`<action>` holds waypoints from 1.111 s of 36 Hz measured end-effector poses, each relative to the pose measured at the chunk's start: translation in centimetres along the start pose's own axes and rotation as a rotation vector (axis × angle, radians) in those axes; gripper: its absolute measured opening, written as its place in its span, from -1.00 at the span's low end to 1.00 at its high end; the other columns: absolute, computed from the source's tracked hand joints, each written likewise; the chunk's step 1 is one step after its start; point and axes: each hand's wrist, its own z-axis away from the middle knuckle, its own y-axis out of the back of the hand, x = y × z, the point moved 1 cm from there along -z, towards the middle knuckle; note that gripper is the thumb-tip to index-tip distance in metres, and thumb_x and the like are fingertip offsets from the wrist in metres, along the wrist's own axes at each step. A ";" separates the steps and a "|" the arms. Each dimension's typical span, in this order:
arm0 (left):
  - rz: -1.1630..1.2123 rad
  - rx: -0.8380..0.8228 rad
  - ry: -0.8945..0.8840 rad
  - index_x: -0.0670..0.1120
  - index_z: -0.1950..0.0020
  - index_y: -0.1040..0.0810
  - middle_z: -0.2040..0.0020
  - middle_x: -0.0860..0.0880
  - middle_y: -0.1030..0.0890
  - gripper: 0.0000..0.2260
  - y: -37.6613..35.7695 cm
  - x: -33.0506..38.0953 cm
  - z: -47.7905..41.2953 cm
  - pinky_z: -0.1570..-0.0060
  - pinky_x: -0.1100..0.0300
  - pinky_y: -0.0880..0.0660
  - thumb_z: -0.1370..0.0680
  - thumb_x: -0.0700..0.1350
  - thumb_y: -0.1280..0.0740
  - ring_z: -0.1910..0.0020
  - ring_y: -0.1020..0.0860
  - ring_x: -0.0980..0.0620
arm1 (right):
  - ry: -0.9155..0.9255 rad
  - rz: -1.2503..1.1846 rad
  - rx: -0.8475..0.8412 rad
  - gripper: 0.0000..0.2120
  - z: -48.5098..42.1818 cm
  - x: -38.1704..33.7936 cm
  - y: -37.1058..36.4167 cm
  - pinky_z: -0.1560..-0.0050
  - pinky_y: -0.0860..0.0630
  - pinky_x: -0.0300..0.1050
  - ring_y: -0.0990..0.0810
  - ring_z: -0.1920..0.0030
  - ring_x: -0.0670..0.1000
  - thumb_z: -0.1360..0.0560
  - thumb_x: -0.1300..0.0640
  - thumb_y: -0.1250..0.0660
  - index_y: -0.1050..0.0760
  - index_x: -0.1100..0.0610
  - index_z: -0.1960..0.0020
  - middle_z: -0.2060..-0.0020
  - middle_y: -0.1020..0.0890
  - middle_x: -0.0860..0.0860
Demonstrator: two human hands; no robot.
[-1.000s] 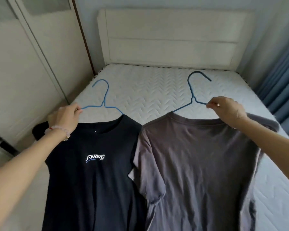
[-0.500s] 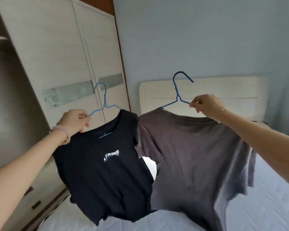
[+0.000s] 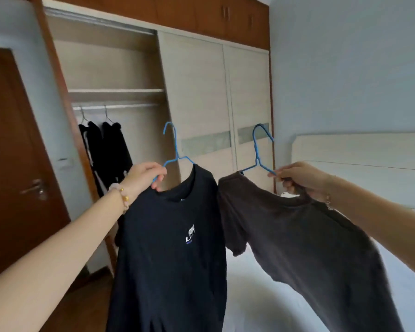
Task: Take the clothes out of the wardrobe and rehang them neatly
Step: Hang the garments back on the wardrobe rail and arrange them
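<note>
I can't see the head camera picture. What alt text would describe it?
Two bare hands each hold up a T-shirt on a blue wire hanger: left hand a black T-shirt, right hand a grey-brown T-shirt. Behind, an open wardrobe holds dark clothes on its rail.

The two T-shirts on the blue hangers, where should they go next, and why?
Probably carry the black T-shirt in the left hand toward the wardrobe rail first. That hand is nearer the open wardrobe, and the rail looks bare to the right of the two dark garments already hanging there. The right hand holds the brown T-shirt by its blue hanger, so it can follow.
</note>
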 end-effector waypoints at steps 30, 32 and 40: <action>-0.261 0.499 0.131 -0.22 0.15 -0.55 0.41 -0.07 -0.41 -0.89 41.8 -15.7 5.4 0.56 0.42 -0.42 -0.54 -0.27 -0.25 0.65 -0.33 0.19 | 0.041 -0.356 -0.589 -0.80 -11.7 -10.8 -47.2 0.64 -0.30 -0.40 -0.30 0.66 -0.17 -0.59 0.30 -0.06 -0.47 0.25 0.02 0.62 -0.44 -0.10; -0.257 0.503 0.155 -0.20 0.19 -0.54 0.41 -0.05 -0.42 -0.87 43.2 -18.1 4.6 0.55 0.40 -0.42 -0.53 -0.26 -0.26 0.64 -0.34 0.19 | 0.007 -0.364 -0.593 -0.81 -12.9 -10.5 -50.1 0.64 -0.31 -0.40 -0.30 0.66 -0.17 -0.59 0.28 -0.08 -0.47 0.24 0.05 0.63 -0.43 -0.09; -0.115 0.541 0.260 -0.23 0.15 -0.55 0.40 -0.05 -0.43 -0.90 46.7 -27.9 0.9 0.55 0.34 -0.41 -0.53 -0.28 -0.27 0.64 -0.33 0.19 | -0.132 -0.398 -0.620 -0.85 -19.6 -6.7 -60.3 0.60 -0.34 -0.39 -0.32 0.63 -0.16 -0.58 0.26 -0.15 -0.48 0.27 0.00 0.51 -0.44 -0.06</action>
